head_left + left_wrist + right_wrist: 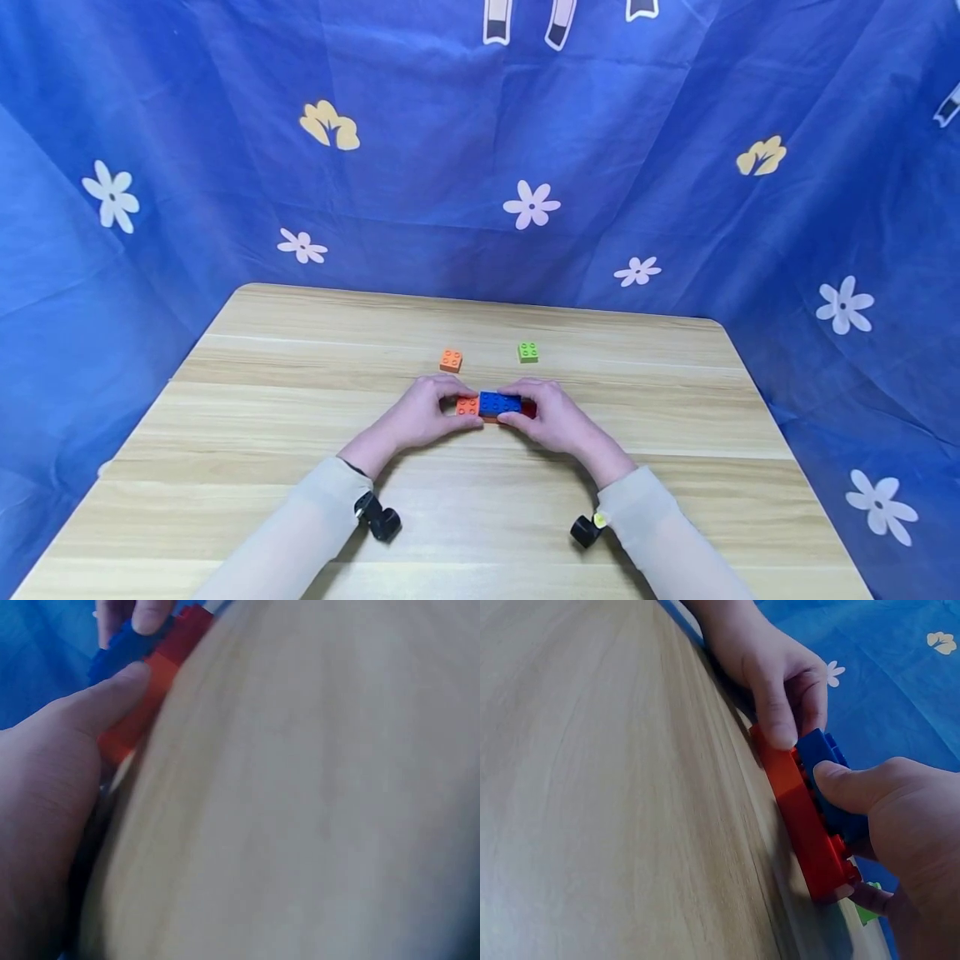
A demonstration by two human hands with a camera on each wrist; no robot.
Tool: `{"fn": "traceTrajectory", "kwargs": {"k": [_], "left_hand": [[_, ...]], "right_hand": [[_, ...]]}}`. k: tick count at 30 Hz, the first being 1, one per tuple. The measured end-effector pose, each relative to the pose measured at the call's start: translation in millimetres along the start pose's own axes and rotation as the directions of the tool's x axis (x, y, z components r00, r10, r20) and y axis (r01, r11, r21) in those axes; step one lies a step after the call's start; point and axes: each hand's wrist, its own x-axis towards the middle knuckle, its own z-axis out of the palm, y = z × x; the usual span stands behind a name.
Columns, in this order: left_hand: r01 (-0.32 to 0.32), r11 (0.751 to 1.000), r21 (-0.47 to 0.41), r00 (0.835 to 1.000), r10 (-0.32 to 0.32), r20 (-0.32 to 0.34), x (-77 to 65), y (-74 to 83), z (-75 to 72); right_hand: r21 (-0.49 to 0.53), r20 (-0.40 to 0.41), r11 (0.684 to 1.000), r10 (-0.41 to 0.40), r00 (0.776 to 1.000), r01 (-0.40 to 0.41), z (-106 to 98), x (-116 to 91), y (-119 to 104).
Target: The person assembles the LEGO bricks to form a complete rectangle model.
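Near the middle of the table, an orange toy brick [467,406] and a red toy brick [821,870] lie end to end in a row. Over their join is a blue toy brick [491,402]; some studs show along the seam in the right wrist view, and I cannot tell whether it is fully seated. My left hand [427,412] pinches the orange brick's left end between thumb and fingers. From the other side, my right hand [552,417] pinches the blue brick, thumb on its near face. That hand mostly hides the red brick in the head view.
Behind the row, a small orange brick [451,360] lies to the left and a small green brick [528,352] to the right, both studs up. The wooden table [315,358] ends at a blue patterned curtain [420,167] at the back and sides.
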Motion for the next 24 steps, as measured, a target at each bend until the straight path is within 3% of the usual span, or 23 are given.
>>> {"fn": "traceTrajectory", "kwargs": {"k": [3, 10, 19, 24], "left_hand": [[0.005, 0.999, -0.043, 1.000, -0.005, 0.007, 2.1, 4.0, -1.0], [-0.076, 0.988, -0.135, 0.997, 0.076, -0.010, 6.9, 11.6, 1.7], [-0.039, 0.985, -0.170, 0.999, 0.039, -0.005, 8.1, 9.4, 3.7], [-0.047, 0.985, -0.167, 0.999, 0.047, -0.009, 8.2, 7.0, 5.1]], "right_hand": [[-0.015, -0.004, 1.000, -0.006, 1.000, 0.006, 0.9, -0.1, 0.6], [0.015, -0.009, 0.999, -0.034, 0.999, 0.034, 0.7, -0.1, 0.5], [0.070, -0.079, 0.997, 0.051, 0.996, -0.045, 4.2, 0.5, 5.8], [0.065, -0.110, 0.997, 0.053, 0.993, -0.046, 6.7, 0.1, 8.1]]}}
